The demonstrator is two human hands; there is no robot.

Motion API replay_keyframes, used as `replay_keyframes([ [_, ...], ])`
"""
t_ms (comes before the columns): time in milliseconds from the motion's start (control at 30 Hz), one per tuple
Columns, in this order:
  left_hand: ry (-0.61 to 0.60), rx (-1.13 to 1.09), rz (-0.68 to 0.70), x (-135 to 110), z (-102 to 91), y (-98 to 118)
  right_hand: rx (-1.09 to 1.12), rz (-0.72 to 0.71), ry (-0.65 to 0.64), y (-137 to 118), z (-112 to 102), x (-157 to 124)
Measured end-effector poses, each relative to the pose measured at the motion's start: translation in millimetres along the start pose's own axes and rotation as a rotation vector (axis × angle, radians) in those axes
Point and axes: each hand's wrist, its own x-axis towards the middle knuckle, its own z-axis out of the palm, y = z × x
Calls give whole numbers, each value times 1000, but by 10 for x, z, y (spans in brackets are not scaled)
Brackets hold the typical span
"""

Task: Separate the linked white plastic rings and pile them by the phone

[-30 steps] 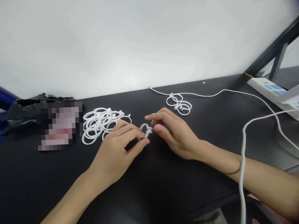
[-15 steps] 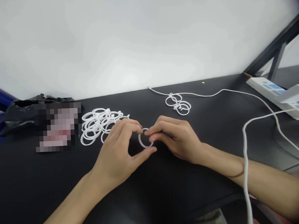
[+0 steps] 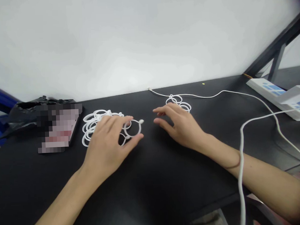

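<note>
Between the thumb and fingertips of my left hand (image 3: pixel 105 142) is a white plastic ring (image 3: pixel 140 126) with a small knob on its rim. The hand is closed round the ring's edge, just above the black table. Behind and partly under that hand lies a heap of similar white rings (image 3: pixel 91 126), several of them overlapping. My right hand (image 3: pixel 181 126) hovers to the right of the held ring, thumb and fingers apart, with nothing in it. Just beyond its knuckles lies a smaller group of white rings (image 3: pixel 173 101), partly hidden by the hand.
A blurred-out phone-like object (image 3: pixel 58 128) lies at the left beside a black plastic bag (image 3: pixel 23 111). A white cable (image 3: pixel 210 97) runs along the back of the black table (image 3: pixel 148 182) to a white power strip (image 3: pixel 270 89). Another cable (image 3: pixel 241 145) crosses over my right forearm.
My right hand has let go of the ring and drawn back to the right, its fingers opening. My left hand has moved left with the ring, towards the heap.
</note>
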Motion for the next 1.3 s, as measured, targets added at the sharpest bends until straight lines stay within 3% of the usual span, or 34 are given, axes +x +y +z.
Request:
replay_keyframes([
  [133,53,143,-134,13,-61,-288,-483,109,55,326,-128,49],
  [233,56,250,-217,6,-109,-480,-669,216,10,520,-210,38],
  [467,-126,361,-441,13,-133,-573,-750,252,-89,561,-245,24],
  [633,-108,335,-421,7,-111,-552,-715,210,-89,534,-266,28],
  [733,-76,337,-410,12,-119,-499,-694,179,-13,479,-292,35],
  [833,-38,335,-372,31,-127,-407,-536,154,132,342,-302,49],
  [900,-1,297,-299,39,-114,-323,-259,133,196,208,-280,51],
  [1000,29,179,-126,27,-58,-153,253,173,179,-8,-185,26],
  [1100,2,54,34,-7,15,49,631,235,99,-166,-58,-21],
  [1200,-50,-68,70,-40,65,189,834,264,22,-229,25,-56],
  [1300,-38,-149,51,-51,82,205,900,273,-11,-227,42,-70],
])
